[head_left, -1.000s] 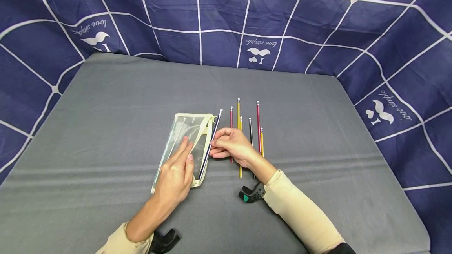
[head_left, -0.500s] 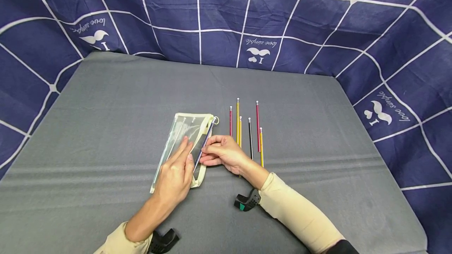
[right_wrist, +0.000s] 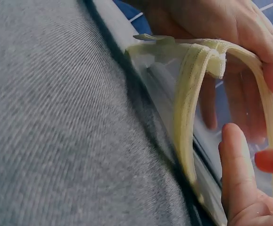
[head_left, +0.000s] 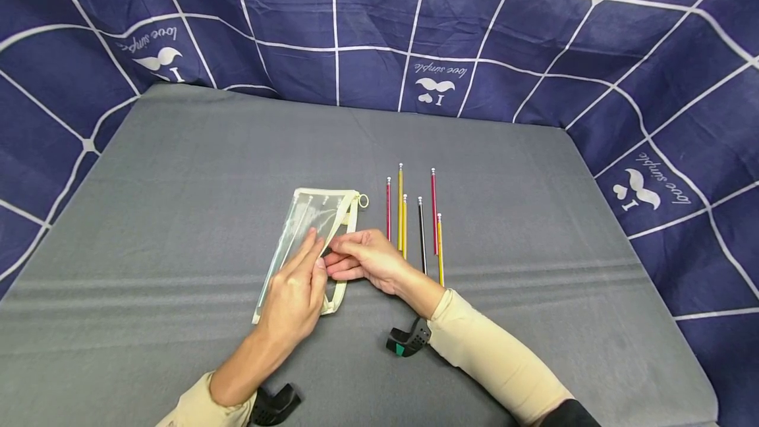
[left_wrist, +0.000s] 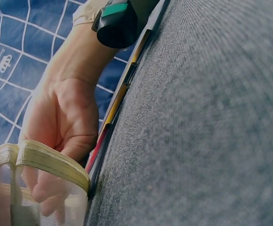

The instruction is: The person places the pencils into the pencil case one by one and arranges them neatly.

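Observation:
A clear pencil case (head_left: 317,213) with cream trim lies on the grey surface, its mouth (right_wrist: 186,113) gaping toward my right hand. My left hand (head_left: 294,288) rests on its clear top with the fingers straight, the thumb beside the zipper edge. Through the film several pencil ends (head_left: 310,198) show. My right hand (head_left: 367,262) has its fingertips in the mouth. In the right wrist view its index finger (right_wrist: 235,146) and thumb stand apart with nothing between them. To the right lie loose pencils: red (head_left: 388,206), yellow (head_left: 400,206), black (head_left: 422,236) and others.
A padded grey surface (head_left: 225,143) carries everything, with a crease across its front half. Blue checked cloth (head_left: 373,18) hangs around the back and sides. A zipper ring (head_left: 364,201) sticks out at the case's upper right corner. Black wrist cameras (head_left: 409,338) hang under the wrists.
The dark blue pencil, earlier held by my right hand over the case's mouth, has gone inside. My right hand moved left into the opening and loosened its fingers. The left hand stayed put.

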Tool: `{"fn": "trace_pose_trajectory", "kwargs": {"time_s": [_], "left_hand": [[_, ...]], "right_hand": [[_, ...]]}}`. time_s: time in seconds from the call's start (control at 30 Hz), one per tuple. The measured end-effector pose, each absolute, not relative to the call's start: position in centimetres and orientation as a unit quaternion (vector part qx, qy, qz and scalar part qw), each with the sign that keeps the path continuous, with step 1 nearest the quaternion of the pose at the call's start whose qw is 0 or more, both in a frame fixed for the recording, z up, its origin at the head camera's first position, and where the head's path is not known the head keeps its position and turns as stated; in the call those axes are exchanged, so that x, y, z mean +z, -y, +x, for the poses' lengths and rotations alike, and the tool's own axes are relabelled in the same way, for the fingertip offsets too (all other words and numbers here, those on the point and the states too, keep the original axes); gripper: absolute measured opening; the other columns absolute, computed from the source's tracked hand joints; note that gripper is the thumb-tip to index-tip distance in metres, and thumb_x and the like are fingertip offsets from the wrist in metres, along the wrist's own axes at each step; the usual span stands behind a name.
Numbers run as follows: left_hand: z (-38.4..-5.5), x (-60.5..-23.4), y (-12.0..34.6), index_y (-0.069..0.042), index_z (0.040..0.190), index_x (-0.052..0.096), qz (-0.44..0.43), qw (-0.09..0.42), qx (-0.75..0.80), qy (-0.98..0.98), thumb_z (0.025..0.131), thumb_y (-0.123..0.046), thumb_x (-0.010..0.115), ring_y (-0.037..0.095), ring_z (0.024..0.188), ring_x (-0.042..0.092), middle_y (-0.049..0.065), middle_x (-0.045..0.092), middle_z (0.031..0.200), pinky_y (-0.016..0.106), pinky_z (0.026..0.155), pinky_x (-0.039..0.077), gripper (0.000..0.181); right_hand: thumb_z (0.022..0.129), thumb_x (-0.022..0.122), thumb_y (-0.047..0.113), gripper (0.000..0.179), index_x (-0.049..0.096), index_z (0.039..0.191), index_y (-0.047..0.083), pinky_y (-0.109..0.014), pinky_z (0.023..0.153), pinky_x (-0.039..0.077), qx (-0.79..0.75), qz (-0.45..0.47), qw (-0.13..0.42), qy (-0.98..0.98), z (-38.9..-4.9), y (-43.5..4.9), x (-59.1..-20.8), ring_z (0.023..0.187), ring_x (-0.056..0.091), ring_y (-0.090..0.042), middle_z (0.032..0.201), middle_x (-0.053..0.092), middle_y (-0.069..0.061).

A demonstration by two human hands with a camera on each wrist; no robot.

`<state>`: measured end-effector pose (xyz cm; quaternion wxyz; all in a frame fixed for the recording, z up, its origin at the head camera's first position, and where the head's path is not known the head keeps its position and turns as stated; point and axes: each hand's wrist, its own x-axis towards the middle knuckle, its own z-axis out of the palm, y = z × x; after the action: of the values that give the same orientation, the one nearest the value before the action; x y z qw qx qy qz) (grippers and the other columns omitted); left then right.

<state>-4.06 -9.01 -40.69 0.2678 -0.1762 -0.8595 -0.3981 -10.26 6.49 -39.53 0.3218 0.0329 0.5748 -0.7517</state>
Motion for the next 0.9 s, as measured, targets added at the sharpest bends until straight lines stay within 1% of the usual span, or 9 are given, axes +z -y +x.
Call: {"fn": "trace_pose_trajectory", "kwargs": {"time_s": [0.1, 0.47, 0.73, 0.9], "left_hand": [[-4.1, -40.7, 9.0, 0.014, 0.121, 0.063, -0.176, 0.267, -0.396, 0.861, 0.092, 0.000, 0.055, 0.041, 0.113, 0.062, 0.028, 0.058, 0.131, 0.055, 0.090, 0.051, 0.033], [-4.1, -40.7, 9.0, 0.014, 0.121, 0.063, -0.176, 0.272, -0.397, 0.859, 0.091, 0.000, 0.055, 0.042, 0.115, 0.061, 0.029, 0.059, 0.129, 0.056, 0.091, 0.050, 0.033], [-4.2, -40.6, 8.9, 0.014, 0.120, 0.063, -0.177, 0.273, -0.398, 0.858, 0.091, 0.001, 0.054, 0.042, 0.115, 0.061, 0.029, 0.059, 0.129, 0.056, 0.091, 0.050, 0.033], [-4.1, -40.6, 8.9, 0.015, 0.120, 0.063, -0.176, 0.275, -0.396, 0.858, 0.091, 0.001, 0.054, 0.041, 0.115, 0.061, 0.028, 0.059, 0.129, 0.056, 0.090, 0.050, 0.033]], "right_hand": [[0.097, 0.055, 0.001, 0.022, 0.059, 0.113, -0.014, -0.027, 0.068, 0.059, -0.748, 0.020, 0.323, -0.579, -10.1, -6.5, -39.3, 0.069, 0.070, -0.012, 0.081, 0.070, -0.009], [0.096, 0.057, 0.000, 0.015, 0.061, 0.108, -0.007, -0.027, 0.065, 0.059, -0.748, 0.003, 0.317, -0.583, -10.0, -6.9, -39.0, 0.068, 0.070, -0.013, 0.080, 0.071, -0.007], [0.095, 0.057, 0.000, 0.031, 0.055, 0.121, -0.017, -0.027, 0.064, 0.059, -0.747, -0.005, 0.291, -0.598, -10.0, -7.6, -39.0, 0.065, 0.070, -0.012, 0.079, 0.071, -0.007], [0.095, 0.058, 0.001, 0.034, 0.053, 0.122, -0.020, -0.029, 0.065, 0.060, -0.743, -0.011, 0.282, -0.607, -10.0, -8.3, -38.9, 0.066, 0.070, -0.013, 0.081, 0.071, -0.008]]}}
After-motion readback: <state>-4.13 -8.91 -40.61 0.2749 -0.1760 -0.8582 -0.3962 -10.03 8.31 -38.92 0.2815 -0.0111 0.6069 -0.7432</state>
